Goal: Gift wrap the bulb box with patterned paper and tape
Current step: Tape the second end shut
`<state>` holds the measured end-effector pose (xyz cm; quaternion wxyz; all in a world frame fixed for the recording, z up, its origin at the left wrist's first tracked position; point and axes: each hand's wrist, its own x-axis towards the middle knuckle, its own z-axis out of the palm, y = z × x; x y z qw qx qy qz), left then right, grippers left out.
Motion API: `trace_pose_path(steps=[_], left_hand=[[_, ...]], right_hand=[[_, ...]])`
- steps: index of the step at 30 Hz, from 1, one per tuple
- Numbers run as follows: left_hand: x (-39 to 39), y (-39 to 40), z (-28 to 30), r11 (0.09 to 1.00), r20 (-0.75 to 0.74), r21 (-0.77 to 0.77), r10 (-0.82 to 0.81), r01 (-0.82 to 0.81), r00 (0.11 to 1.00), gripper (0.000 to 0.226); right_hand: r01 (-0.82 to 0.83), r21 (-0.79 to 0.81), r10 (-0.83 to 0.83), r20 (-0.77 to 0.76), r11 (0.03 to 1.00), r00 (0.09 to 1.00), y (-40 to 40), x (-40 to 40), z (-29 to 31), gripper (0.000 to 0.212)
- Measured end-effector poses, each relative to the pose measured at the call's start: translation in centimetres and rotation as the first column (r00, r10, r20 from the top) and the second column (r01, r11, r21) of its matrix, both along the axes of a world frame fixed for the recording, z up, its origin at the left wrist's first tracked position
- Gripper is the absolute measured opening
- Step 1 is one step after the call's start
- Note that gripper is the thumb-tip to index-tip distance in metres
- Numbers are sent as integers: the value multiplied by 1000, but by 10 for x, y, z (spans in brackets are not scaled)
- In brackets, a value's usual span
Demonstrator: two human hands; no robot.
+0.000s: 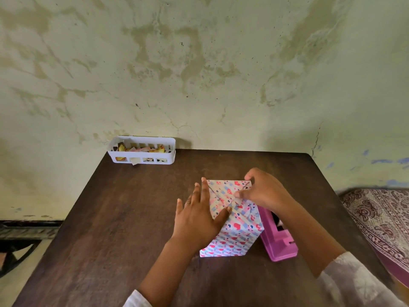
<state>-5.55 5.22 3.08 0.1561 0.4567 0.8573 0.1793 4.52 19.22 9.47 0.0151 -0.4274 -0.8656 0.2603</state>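
Observation:
The bulb box (pixel 234 231) stands upright on the dark wooden table (pixel 124 218), covered in paper with pink hearts and blue stripes. Its top end is folded into triangular flaps. My left hand (pixel 199 218) lies flat against the box's left side, fingers straight, thumb on the front edge of the top. My right hand (pixel 263 191) rests over the top right corner, its curled fingers and thumb pressing down the folded flap near the centre. A pink tape dispenser (pixel 278 240) sits right beside the box, partly hidden by my right forearm.
A white slotted plastic basket (pixel 142 149) holding paper scraps stands at the table's far left corner against the stained wall. A patterned cloth (pixel 380 218) covers a surface to the right of the table. A dark frame shows at the far left.

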Motion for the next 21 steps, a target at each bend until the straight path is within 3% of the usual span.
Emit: trace_pose_path(steps=[2,4,5,7,8,10,13,17,19,21], left_hand=[[3,-3,-2,994,217,102,21,-44,976,92],[4,-7,-6,965,526,199,44,-173,849,94],[5,-9,-8,947,657,208,49,-243,752,96],[4,-13,-8,928,805,180,52,-327,591,92],[4,-13,-6,927,833,165,52,-337,551,85],[5,-14,-2,934,844,144,56,-327,533,62],[6,-15,4,918,873,178,19,-355,488,40],[5,-21,10,813,911,264,-34,-519,411,22],[5,-22,11,769,940,227,-11,-598,342,30],[6,-21,9,745,932,209,44,-634,360,39]], right_hand=[[93,-116,-108,-128,989,986,-2,12,-10,50],[166,-277,-227,-205,946,952,-5,24,-22,48],[193,-409,-306,-232,892,923,-8,29,-27,44],[197,-693,-462,-219,693,859,-17,37,-34,33],[183,-769,-509,-207,613,836,-21,40,-37,30],[171,-805,-548,-215,569,808,-21,43,-44,29],[171,-797,-590,-264,579,763,-21,45,-45,25],[65,-810,-606,-380,583,699,-18,53,-44,26],[-12,-840,-624,-412,542,664,-17,58,-50,27],[-44,-869,-671,-412,493,616,-17,60,-56,27]])
